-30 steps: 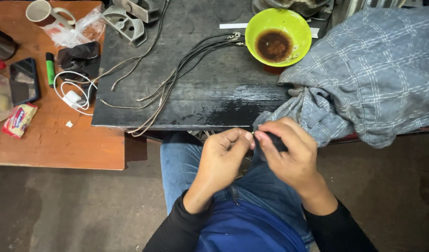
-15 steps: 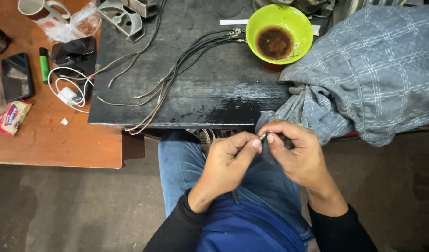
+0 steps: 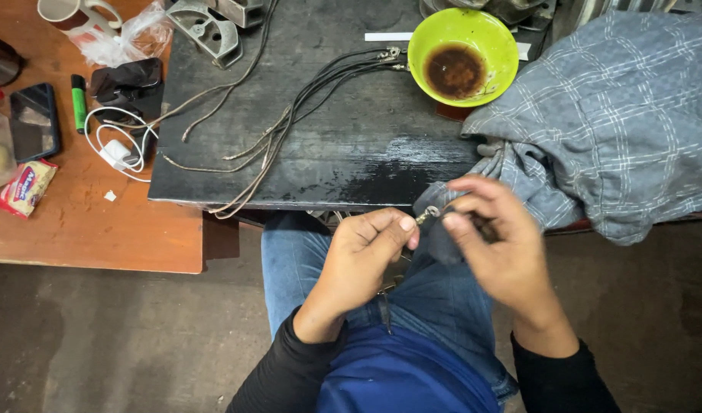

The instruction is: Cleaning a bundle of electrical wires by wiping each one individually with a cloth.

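Setting: dark bench with worn top, seen from above; an orange-brown table stands beside it, concrete floor below.
Part: small metal piece, shiny, held in the air just in front of the bench edge, above the person's lap. Its exact kind is too small to tell.
Left hand: grip pressed together, thumb and forefinger pinching one end of the part.
Right hand: fingertips closed on the other end of the part; a dark scrap of cloth seems to lie under these fingers.
Step in hand: I judge that the part is being turned or rubbed between both hands, fine finger work and not yet finished.
Next move: it calls for a steady pinch from the left hand while the right fingers work, because so small a piece can slip down to the lap or floor.
Near: grey checked cloth lies on the bench, just beside the right hand.
Further: green bowl with brown liquid; bundle of cables across the bench.
Table things: phone, white charger cable, mug, well apart from the hands.
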